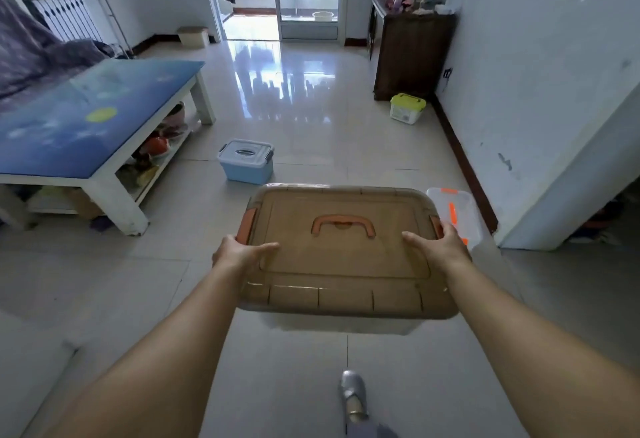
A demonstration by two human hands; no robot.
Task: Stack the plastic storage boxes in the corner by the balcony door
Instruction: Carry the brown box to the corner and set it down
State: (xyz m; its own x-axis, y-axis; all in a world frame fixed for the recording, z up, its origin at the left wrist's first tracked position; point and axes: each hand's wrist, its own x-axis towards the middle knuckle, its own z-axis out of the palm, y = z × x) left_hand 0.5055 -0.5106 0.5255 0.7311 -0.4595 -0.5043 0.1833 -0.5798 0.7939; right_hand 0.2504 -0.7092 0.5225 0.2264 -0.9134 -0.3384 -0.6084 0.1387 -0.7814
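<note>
Brown translucent plastic storage box with an orange lid handle [341,250] hangs above the tiled floor [311,126], gripped at its left end by my left hand [239,252] and at its right end by my right hand [441,247]. A clear box with orange clips [453,211] lies just beyond my right hand. Ahead stand a small blue lidded box [246,160] beside the blue-topped desk [79,126], and a green-lidded box [407,108] by the dark cabinet [412,53].

Head-worn view, forward and down, close above both forearms
</note>
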